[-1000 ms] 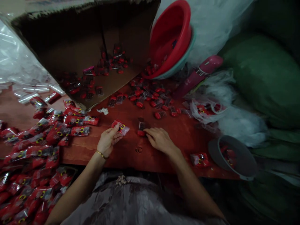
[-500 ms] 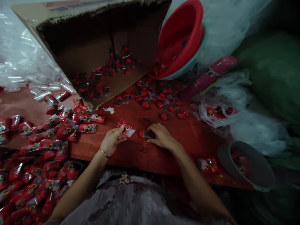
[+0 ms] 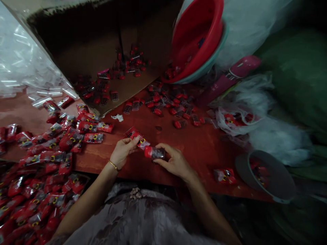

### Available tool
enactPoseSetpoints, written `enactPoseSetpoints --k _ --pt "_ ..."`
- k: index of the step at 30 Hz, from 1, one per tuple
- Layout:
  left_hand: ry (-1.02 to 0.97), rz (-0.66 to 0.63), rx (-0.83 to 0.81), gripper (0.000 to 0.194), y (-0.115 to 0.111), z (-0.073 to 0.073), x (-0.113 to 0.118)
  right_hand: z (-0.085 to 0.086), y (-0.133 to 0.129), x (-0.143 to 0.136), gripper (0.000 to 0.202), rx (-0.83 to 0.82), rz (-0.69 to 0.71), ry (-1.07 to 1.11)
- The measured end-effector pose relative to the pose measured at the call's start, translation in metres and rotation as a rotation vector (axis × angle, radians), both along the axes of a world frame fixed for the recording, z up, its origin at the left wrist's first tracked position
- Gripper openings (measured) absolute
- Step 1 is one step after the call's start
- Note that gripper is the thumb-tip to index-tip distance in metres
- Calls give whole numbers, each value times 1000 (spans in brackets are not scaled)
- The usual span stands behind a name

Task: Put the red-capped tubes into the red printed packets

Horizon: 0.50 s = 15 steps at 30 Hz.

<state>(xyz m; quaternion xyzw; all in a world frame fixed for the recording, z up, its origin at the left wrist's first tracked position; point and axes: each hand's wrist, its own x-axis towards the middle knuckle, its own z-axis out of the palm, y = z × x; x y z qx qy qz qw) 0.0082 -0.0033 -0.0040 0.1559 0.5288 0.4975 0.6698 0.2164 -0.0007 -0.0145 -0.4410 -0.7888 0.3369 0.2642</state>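
Note:
My left hand (image 3: pixel 125 151) pinches a flat red printed plastic sleeve (image 3: pixel 133 133) between thumb and fingers. Its clear end points toward my right hand (image 3: pixel 175 161), which is closed around a small clear bottle (image 3: pixel 157 153) with dark contents and a red cap. The cap faces left and meets or nearly meets the sleeve's end; I cannot tell whether they touch. To the left lie several filled red packets (image 3: pixel 89 127), and behind my hands are loose red-capped bottles (image 3: pixel 178 110).
A cardboard box (image 3: pixel 143 85) with more bottles lies open at the back. Beside it lean a red basin (image 3: pixel 217 34) and a pink thermos (image 3: pixel 231 76). A grey bucket (image 3: pixel 278 183) and plastic bags (image 3: pixel 276 136) stand right. A heap of packets (image 3: pixel 38 200) fills the lower left.
My right hand has taken hold of the bottle, lifted it and brought its cap left to the sleeve's clear end. My left hand still holds the sleeve in nearly the same spot.

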Motion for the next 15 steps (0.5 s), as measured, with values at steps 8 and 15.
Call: enactPoseSetpoints --k 8,15 --pt "27 11 37 38 1 -3 1 -11 -3 -8 36 45 -114 70" --pt "45 19 120 38 -3 2 19 -7 -7 -19 33 101 -181 66"
